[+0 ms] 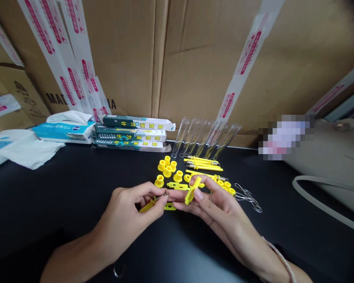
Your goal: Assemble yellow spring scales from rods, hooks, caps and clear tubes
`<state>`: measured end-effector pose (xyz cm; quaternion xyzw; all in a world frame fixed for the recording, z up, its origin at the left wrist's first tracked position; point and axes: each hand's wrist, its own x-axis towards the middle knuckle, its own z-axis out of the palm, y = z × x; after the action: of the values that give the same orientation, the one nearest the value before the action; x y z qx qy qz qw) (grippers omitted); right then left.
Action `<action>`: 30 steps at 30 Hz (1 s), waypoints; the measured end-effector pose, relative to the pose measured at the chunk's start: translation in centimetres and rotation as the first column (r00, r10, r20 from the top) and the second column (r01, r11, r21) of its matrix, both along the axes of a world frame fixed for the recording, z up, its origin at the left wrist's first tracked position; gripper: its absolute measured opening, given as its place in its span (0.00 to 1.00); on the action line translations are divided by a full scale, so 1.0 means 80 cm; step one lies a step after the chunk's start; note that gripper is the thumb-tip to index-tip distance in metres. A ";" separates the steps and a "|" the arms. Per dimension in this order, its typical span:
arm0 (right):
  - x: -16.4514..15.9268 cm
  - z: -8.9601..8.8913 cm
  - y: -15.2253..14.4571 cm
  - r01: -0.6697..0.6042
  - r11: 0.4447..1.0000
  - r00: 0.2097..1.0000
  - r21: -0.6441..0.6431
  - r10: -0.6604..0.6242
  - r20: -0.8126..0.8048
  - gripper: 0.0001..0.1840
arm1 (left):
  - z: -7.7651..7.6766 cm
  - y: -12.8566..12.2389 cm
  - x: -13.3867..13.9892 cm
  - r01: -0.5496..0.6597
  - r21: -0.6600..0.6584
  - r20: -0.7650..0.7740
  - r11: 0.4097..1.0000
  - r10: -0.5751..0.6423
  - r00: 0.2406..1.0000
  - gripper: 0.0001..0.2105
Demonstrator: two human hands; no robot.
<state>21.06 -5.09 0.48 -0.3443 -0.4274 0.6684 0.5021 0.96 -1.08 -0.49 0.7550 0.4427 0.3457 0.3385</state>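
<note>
My left hand (126, 220) is closed, with thumb and fingertips pinching a yellow spring-scale rod (148, 205). A small metal end (165, 193) of it sticks out at the fingertips. In my right hand (224, 210), thumb and forefinger pinch a slotted yellow plastic piece (192, 191), tilted upward. The right hand's other fingers reach toward the left fingertips. Another slotted yellow piece (170, 206) lies on the table just behind the left thumb, and one more flat yellow piece (177, 185) lies beyond the hands.
Several yellow caps (167, 171), yellow rods with springs (205, 165) and metal hooks (249, 197) lie on the black table (76, 184). Clear tubes (206, 137) stand behind. Printed boxes (129, 135) and a tissue pack (65, 131) are left. A large carton (129, 51) walls the back.
</note>
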 end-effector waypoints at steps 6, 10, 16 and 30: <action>0.000 -0.002 -0.001 -0.010 1.000 1.000 -0.004 0.010 -0.025 0.08 | 0.000 0.001 -0.001 -0.013 0.136 -0.006 0.991 0.014 1.000 0.07; -0.001 -0.002 -0.003 -0.044 0.999 0.999 0.013 0.044 -0.017 0.07 | 0.002 0.004 -0.002 -0.018 0.245 -0.083 0.969 0.040 0.996 0.07; -0.002 0.000 -0.007 -0.056 0.998 0.998 0.007 0.055 0.039 0.05 | 0.005 0.006 -0.003 0.006 0.305 -0.126 0.952 0.035 0.991 0.08; 0.000 -0.002 -0.004 -0.074 0.997 0.991 -0.021 0.071 -0.112 0.02 | 0.005 0.003 -0.004 0.000 0.428 -0.052 0.904 0.024 0.998 0.04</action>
<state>21.03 -5.37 0.34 -0.2970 -0.4028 0.7096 0.4960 0.68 -0.81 -0.09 0.8175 0.3701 0.4150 0.1502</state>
